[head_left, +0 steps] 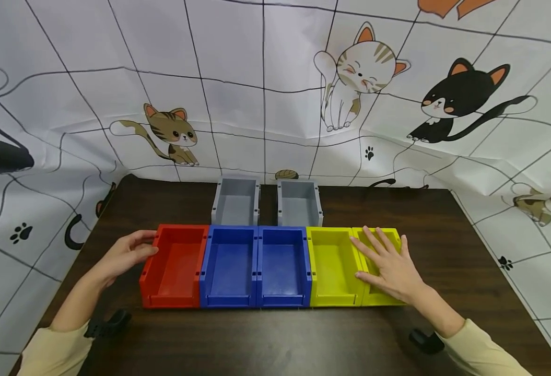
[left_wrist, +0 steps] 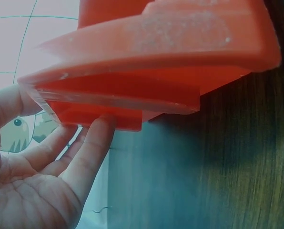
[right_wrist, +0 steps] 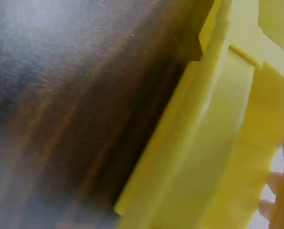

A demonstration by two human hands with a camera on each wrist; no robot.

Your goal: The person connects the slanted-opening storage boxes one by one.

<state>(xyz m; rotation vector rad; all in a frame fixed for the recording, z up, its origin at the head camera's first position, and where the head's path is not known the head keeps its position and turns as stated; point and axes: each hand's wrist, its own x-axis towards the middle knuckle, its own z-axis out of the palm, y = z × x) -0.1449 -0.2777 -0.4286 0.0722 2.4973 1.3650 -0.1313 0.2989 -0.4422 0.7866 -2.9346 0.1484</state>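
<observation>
A red bin (head_left: 178,269), two blue bins, left (head_left: 232,263) and right (head_left: 283,263), and two yellow bins, inner (head_left: 333,261) and outer (head_left: 380,298), stand side by side in one row. My left hand (head_left: 127,255) touches the outer left side of the red bin; in the left wrist view its fingertips lie against the red wall. Across the outer yellow bin spreads my right hand (head_left: 395,269), fingers straight and apart, partly covering it. In the right wrist view the yellow bin (right_wrist: 218,138) fills the right side, with a few fingertips beyond it.
Two smaller grey bins, left (head_left: 237,201) and right (head_left: 300,201), stand behind the blue ones with a gap between them. Everything sits on a dark wooden table (head_left: 275,339). A white cloth (head_left: 237,115) with cat drawings hangs behind and at both sides.
</observation>
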